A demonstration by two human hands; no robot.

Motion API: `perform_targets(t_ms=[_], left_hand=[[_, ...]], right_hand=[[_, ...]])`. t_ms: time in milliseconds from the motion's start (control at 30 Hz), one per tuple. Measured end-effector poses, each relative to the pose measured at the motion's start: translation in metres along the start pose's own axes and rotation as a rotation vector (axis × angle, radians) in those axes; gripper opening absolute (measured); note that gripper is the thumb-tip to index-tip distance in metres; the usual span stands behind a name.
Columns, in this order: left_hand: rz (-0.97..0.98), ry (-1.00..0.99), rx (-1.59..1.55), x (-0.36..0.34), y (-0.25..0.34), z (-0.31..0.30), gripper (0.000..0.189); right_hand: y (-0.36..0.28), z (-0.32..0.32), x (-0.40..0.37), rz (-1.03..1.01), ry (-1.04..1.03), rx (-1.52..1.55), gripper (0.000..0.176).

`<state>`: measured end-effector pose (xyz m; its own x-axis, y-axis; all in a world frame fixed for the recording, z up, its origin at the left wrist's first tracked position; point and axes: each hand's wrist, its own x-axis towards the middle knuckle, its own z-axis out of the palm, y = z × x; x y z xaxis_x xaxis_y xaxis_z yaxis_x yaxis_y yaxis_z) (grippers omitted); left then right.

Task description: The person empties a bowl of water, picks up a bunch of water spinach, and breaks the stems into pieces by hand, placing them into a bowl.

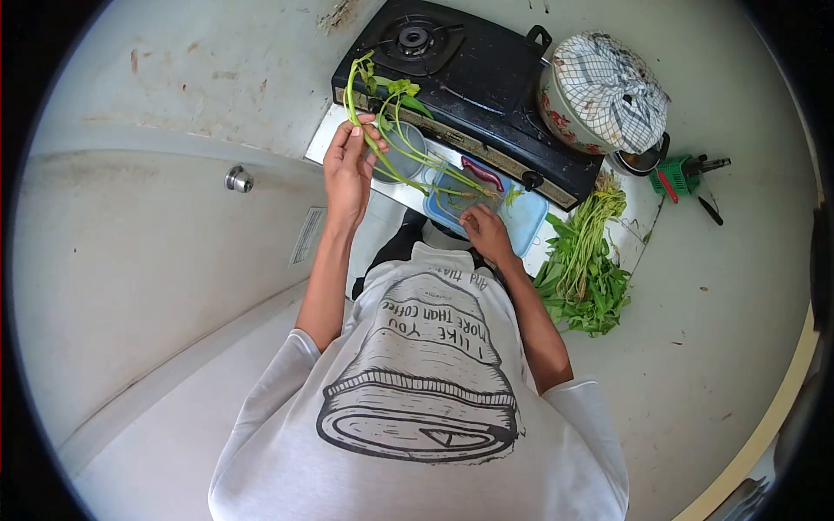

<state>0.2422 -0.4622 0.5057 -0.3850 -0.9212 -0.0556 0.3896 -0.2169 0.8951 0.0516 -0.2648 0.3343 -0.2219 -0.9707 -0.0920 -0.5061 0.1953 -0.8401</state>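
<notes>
My left hand (pixel 347 161) is raised in front of the stove, its fingers closed around long green water spinach stems (pixel 351 95). Leaves hang from the top of this bunch, and the stems slant down to the right over a blue tray (pixel 528 227). Lower down, my right hand (pixel 486 233) is at the tray's near edge with its fingertips pressed together close to the thin stem ends. What they pinch is too small to make out. A dark red handle (pixel 483 174) lies across the tray. Behind my left hand stands a round grey metal bowl (pixel 408 139), partly hidden by stems.
A black gas stove (pixel 495 78) runs along the back, bearing a flowered pot (pixel 560 108) with a checked cloth (pixel 608 87) over it. To the right lie a heap of water spinach (pixel 586 269) and a green basket (pixel 678 176). A door knob (pixel 239 179) sticks out left.
</notes>
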Motion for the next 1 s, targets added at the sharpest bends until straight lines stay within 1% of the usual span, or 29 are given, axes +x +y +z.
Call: perform_targets(t_ms=[133,233,333,433,500,567,667,733,767,833,933,967,1000], left_hand=[[0.008,0.018,-0.029,-0.003,-0.004,-0.004,0.03],[0.008,0.013,-0.046,-0.003,-0.004,-0.004,0.033],[-0.012,0.004,-0.07,-0.001,-0.005,-0.003,0.034],[-0.025,-0.007,-0.097,0.004,-0.011,0.001,0.034],[-0.047,0.015,-0.131,0.008,-0.016,0.007,0.033],[-0.055,-0.011,-0.165,0.012,-0.02,0.014,0.031],[-0.091,-0.061,-0.191,0.023,-0.026,0.023,0.027],[-0.124,-0.103,-0.202,0.029,-0.028,0.035,0.026],[-0.139,-0.142,-0.239,0.031,-0.029,0.042,0.024],[-0.176,-0.199,-0.255,0.037,-0.034,0.055,0.023],[-0.244,-0.277,-0.27,0.041,-0.04,0.075,0.022],[-0.266,-0.301,-0.273,0.041,-0.042,0.082,0.023],[-0.288,-0.324,-0.276,0.041,-0.044,0.088,0.023]], right_hand=[[0.042,0.01,-0.002,0.046,-0.061,-0.245,0.007],[0.057,0.013,-0.004,0.049,0.007,-0.389,0.008],[0.063,0.015,-0.008,0.116,0.041,-0.43,0.01],[0.061,0.015,-0.015,0.167,0.116,-0.395,0.013],[0.058,0.011,-0.021,0.168,0.131,-0.368,0.015],[0.052,0.007,-0.024,0.172,0.175,-0.32,0.016],[0.04,-0.003,-0.021,0.186,0.284,-0.209,0.015],[0.02,-0.016,-0.015,0.195,0.357,-0.116,0.013],[0.009,-0.024,-0.011,0.128,0.389,-0.053,0.012],[-0.027,-0.045,-0.001,-0.002,0.458,0.069,0.011],[-0.093,-0.076,0.011,0.077,0.453,0.116,0.012],[-0.108,-0.082,0.015,0.033,0.483,0.241,0.015],[-0.118,-0.087,0.019,0.023,0.5,0.285,0.016]])
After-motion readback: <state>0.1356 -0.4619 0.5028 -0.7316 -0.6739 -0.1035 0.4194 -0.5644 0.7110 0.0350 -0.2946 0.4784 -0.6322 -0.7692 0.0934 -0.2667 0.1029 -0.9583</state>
